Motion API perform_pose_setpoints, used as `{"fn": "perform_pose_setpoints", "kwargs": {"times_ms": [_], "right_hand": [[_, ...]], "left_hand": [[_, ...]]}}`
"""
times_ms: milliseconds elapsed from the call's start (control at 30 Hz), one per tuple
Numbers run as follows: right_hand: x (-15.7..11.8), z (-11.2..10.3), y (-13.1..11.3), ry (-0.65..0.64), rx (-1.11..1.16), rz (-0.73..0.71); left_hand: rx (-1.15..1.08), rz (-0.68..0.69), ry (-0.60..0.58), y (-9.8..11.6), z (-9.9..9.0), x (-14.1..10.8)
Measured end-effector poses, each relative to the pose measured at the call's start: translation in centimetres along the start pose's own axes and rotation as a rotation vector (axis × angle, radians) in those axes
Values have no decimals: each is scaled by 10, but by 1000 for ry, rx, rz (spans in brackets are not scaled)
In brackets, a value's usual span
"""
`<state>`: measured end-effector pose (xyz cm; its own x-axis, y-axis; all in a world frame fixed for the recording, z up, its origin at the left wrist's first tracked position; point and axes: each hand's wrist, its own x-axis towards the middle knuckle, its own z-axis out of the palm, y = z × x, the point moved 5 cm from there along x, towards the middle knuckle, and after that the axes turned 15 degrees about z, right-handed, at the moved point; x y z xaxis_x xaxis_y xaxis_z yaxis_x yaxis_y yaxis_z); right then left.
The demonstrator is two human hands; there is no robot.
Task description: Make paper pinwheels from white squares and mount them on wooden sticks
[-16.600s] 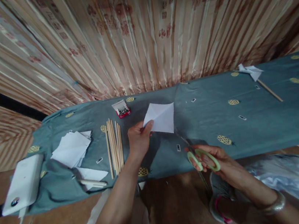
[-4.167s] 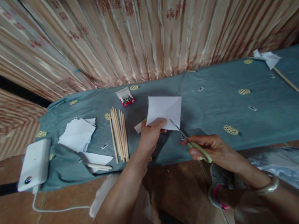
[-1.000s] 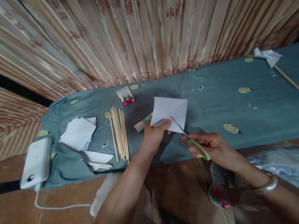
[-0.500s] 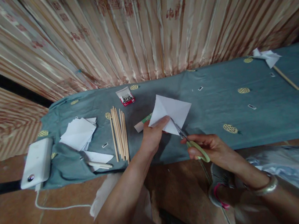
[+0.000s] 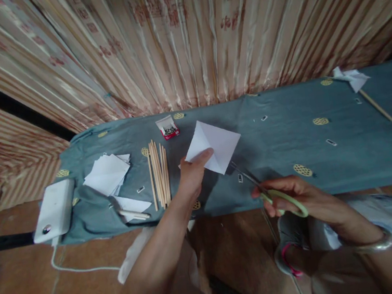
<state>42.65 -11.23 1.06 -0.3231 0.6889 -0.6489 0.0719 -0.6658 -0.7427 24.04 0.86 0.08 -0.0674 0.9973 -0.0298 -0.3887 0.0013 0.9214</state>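
My left hand pinches a creased white paper square above the cloth, thumb on top and the other fingers hidden beneath. In my right hand are scissors with light green handles. Their blades point up and left, just off the paper's lower right edge and apart from it. Left of my left hand lies a row of wooden sticks. Behind the sticks stands an open red and white box with small dark metallic pieces inside.
A stack of white paper and a white device with a cable lie on the left of the blue-green cloth. A paper pinwheel on a stick rests at far right. A striped curtain hangs behind.
The scissors have come away from the paper, moving right and down with my right hand. My left hand has shifted the paper slightly left.
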Motion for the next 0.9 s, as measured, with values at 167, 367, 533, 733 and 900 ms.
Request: {"fn": "perform_pose_setpoints", "kwargs": {"times_ms": [167, 367, 533, 733, 900], "right_hand": [[-11, -25, -16, 207, 126, -234], [-3, -47, -19, 588, 282, -323], [1, -46, -23, 717, 238, -283], [16, -31, -31, 618, 264, -306], [28, -20, -30, 533, 313, -264]], "left_hand": [[123, 28, -32, -3, -4, -3], [300, 52, -286, -12, 8, -16], [266, 58, -388, -12, 18, -24], [231, -29, -391, -14, 18, -26], [170, -81, -399, -12, 21, -28]]}}
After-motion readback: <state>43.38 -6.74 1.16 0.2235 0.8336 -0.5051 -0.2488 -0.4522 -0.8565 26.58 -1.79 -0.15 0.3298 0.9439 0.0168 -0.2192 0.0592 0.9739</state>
